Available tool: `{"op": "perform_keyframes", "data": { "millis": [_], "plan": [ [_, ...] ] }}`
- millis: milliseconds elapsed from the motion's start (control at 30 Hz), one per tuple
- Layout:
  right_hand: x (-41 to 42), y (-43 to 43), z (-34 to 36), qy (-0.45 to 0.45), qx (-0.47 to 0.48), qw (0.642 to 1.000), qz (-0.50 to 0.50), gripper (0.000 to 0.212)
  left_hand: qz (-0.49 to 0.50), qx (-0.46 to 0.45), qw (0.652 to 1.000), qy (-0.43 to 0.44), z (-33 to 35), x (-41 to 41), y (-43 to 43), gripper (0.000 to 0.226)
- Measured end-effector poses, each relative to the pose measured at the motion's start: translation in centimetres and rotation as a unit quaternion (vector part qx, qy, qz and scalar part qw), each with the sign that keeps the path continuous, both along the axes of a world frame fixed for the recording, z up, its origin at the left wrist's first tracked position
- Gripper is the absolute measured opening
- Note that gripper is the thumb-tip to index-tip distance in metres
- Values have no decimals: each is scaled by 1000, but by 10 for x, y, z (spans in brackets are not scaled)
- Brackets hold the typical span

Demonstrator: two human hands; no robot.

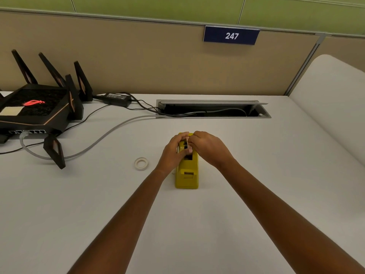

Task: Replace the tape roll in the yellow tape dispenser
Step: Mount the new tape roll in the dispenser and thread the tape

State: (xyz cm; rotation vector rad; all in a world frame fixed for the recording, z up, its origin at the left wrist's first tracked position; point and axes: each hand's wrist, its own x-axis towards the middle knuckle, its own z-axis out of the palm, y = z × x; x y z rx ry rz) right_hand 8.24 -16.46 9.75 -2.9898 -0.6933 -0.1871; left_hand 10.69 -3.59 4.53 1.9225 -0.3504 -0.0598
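The yellow tape dispenser (187,173) stands on the white desk in the middle of the view, its near end towards me. My left hand (173,153) and my right hand (207,148) both close over its far top part, fingers around a tape roll with a black hub (185,145) that sits in or just above the dispenser's slot. Most of that roll is hidden by my fingers. A second, thin white tape roll (141,163) lies flat on the desk to the left of the dispenser, apart from both hands.
A black router (37,107) with tall antennas sits at the left, with a grey cable (110,131) and black cables trailing to an open cable hatch (213,109) at the back. A beige partition with a "247" sign (231,35) bounds the desk behind.
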Motion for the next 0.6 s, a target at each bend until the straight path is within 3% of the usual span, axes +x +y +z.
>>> {"op": "perform_keyframes", "data": {
  "millis": [333,600],
  "plan": [
    [1,2,-2,-12,-22,1000,-4,34,8,5,1000,1,-3,2,-1,50],
    [1,-4,-3,-14,42,999,-9,28,0,1,1000,-1,-3,1,0,52]
  ]
}}
